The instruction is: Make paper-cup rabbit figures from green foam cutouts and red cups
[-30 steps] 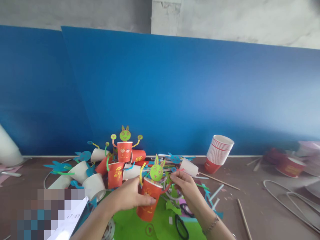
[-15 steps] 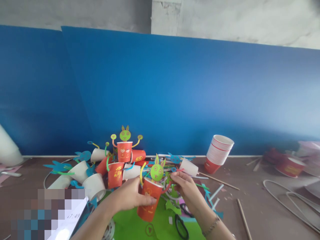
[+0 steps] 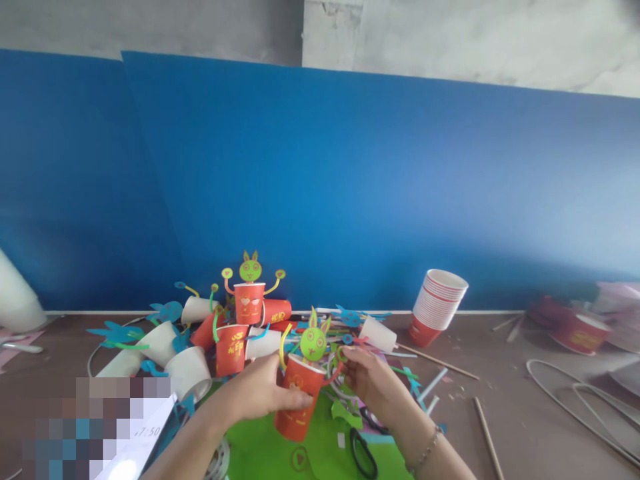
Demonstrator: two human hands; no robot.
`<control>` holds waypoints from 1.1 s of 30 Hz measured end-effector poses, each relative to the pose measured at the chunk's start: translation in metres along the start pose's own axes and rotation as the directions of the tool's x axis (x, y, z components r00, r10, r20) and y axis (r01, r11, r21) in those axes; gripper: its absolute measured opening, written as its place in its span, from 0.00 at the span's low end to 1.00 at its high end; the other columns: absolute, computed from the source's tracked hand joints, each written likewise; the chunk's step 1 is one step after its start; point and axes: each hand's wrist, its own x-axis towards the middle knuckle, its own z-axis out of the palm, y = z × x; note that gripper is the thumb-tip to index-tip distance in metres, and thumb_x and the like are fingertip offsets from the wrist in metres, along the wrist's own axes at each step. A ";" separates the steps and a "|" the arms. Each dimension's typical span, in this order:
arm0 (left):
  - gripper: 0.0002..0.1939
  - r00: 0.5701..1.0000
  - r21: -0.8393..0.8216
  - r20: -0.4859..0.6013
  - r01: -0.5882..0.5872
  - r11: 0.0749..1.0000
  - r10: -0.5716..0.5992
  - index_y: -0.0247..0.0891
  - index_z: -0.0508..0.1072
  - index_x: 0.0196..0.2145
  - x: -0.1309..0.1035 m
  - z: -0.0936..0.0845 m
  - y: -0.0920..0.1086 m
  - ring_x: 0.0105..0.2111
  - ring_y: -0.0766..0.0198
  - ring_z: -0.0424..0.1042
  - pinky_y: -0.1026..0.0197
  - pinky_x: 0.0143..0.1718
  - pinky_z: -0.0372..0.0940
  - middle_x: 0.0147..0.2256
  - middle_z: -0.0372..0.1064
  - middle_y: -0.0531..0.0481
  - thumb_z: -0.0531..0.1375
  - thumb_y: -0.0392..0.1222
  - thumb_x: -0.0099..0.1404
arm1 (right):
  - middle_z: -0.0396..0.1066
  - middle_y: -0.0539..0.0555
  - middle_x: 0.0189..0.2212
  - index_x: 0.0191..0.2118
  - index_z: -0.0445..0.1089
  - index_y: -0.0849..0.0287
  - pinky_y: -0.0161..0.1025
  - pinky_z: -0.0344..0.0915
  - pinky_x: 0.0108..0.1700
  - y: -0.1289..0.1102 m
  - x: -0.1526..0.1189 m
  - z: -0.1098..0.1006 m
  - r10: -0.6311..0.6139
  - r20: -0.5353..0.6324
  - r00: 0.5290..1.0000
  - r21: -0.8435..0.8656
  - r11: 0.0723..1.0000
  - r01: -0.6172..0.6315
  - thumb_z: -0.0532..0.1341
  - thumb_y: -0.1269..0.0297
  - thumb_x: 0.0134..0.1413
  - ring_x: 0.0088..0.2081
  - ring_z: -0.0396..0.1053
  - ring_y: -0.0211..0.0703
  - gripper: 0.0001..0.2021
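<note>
My left hand (image 3: 265, 390) is wrapped round a red paper cup (image 3: 299, 400), tilted slightly over the green paper. A green paper rabbit head (image 3: 313, 345) stands up from the cup's rim. One yellow strip arm (image 3: 285, 347) rises on its left, and a red strip arm (image 3: 333, 377) curves out on its right. With its fingertips, my right hand (image 3: 367, 373) pinches a small green paper disc (image 3: 342, 354) at the end of the red arm. Behind, a finished-looking rabbit cup (image 3: 249, 303) has a head and two raised arms with discs.
Several white and red cups with paper parts (image 3: 187, 373) lie heaped at left. A stack of cups (image 3: 440, 303) leans at right. Scissors (image 3: 363, 453) lie on green paper (image 3: 265, 450). Also there are wooden sticks (image 3: 487, 437), a white cable (image 3: 575, 393) and a lit phone (image 3: 145, 440).
My right hand has shifted very slightly, its fingers still at the green disc. The cup in my left hand stays almost in place.
</note>
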 end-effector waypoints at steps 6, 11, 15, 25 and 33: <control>0.34 1.000 0.040 -0.014 0.023 0.999 -0.022 0.41 0.67 0.53 -0.001 0.000 0.003 0.50 0.48 0.68 0.53 0.51 0.62 0.51 0.70 0.46 0.68 0.54 0.50 | 0.71 0.50 0.22 0.24 0.71 0.60 0.33 0.60 0.27 0.001 0.000 0.000 -0.026 0.046 0.999 -0.037 0.999 0.028 0.70 0.62 0.35 0.25 0.67 0.38 0.10; 0.33 0.999 0.083 -0.032 0.023 0.996 -0.020 0.42 0.68 0.51 -0.002 0.001 0.006 0.49 0.49 0.69 0.55 0.50 0.63 0.50 0.71 0.47 0.68 0.56 0.49 | 0.68 0.47 0.20 0.22 0.68 0.59 0.33 0.56 0.25 0.004 -0.001 0.001 -0.166 0.014 0.986 -0.203 0.965 0.165 0.70 0.61 0.35 0.23 0.63 0.36 0.11; 0.34 0.998 0.087 -0.045 0.052 0.995 -0.048 0.41 0.69 0.50 -0.002 0.002 0.005 0.48 0.48 0.70 0.54 0.47 0.64 0.49 0.72 0.46 0.69 0.56 0.48 | 0.68 0.45 0.21 0.32 0.67 0.56 0.33 0.56 0.26 0.005 -0.002 0.002 -0.255 -0.040 0.966 -0.277 0.932 0.234 0.70 0.63 0.34 0.24 0.63 0.37 0.16; 0.32 0.991 0.151 -0.092 0.110 0.982 -0.097 0.41 0.71 0.46 -0.001 0.009 0.009 0.41 0.52 0.71 0.58 0.41 0.65 0.42 0.75 0.50 0.67 0.60 0.47 | 0.68 0.45 0.21 0.36 0.64 0.54 0.37 0.62 0.30 0.007 -0.003 0.005 -0.390 -0.047 0.920 -0.241 0.898 0.368 0.71 0.60 0.32 0.26 0.68 0.42 0.22; 0.32 0.994 0.074 -0.111 0.014 0.997 -0.006 0.40 0.70 0.49 0.004 0.012 0.003 0.40 0.53 0.71 0.57 0.44 0.63 0.42 0.74 0.49 0.67 0.59 0.50 | 0.74 0.51 0.30 0.39 0.67 0.54 0.39 0.66 0.32 0.001 -0.005 0.008 -0.447 -0.070 0.892 -0.230 0.877 0.422 0.73 0.55 0.33 0.33 0.71 0.46 0.24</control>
